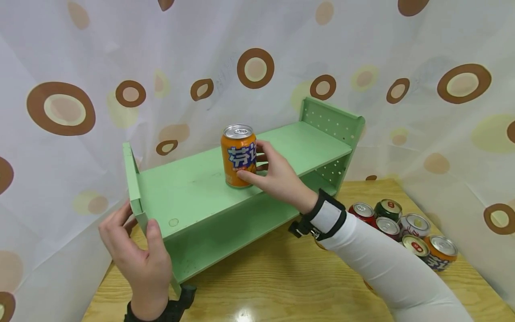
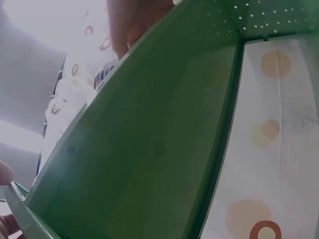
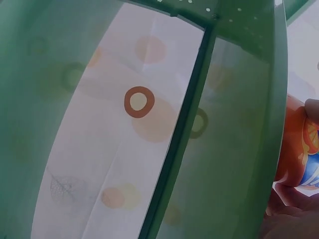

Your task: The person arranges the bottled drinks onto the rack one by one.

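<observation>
Patterned cloth backs the shelf. On top, the can stands upright, left of my nearer right hand, pinched thumb-to-fingers; my left hand grips the shelf's end.

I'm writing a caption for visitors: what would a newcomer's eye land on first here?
Probably the bright orange Fanta can, held in the right hand at the upper board of the green shelf. Next, the left hand gripping its left end panel, and the colourful drink cans clustered on the table's right.
</observation>
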The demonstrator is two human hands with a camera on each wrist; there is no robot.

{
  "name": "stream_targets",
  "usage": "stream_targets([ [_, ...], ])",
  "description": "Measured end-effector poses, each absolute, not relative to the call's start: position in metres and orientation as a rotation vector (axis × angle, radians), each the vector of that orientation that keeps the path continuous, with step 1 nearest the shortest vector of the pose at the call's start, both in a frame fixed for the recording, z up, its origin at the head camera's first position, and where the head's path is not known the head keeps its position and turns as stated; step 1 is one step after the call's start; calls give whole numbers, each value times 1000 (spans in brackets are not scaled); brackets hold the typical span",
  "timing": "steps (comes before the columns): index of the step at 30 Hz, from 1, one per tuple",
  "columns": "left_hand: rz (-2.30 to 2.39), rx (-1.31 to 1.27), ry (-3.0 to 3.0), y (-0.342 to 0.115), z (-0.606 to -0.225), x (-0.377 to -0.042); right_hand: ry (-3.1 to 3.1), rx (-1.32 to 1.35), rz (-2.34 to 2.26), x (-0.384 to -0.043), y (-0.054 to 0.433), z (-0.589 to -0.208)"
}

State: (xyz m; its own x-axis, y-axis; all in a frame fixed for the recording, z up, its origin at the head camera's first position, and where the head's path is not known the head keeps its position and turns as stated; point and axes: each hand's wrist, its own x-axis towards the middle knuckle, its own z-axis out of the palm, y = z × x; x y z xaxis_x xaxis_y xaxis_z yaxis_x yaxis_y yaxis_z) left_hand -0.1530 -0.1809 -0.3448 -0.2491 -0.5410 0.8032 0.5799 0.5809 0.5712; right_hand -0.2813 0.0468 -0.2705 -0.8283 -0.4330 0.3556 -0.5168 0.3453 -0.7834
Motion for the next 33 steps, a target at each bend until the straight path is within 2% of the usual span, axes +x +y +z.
stream_targets([
  [33, -1045, -23, -1515, -179, -344, -152, -2452, 1022, 1423, -249, -11, -271],
])
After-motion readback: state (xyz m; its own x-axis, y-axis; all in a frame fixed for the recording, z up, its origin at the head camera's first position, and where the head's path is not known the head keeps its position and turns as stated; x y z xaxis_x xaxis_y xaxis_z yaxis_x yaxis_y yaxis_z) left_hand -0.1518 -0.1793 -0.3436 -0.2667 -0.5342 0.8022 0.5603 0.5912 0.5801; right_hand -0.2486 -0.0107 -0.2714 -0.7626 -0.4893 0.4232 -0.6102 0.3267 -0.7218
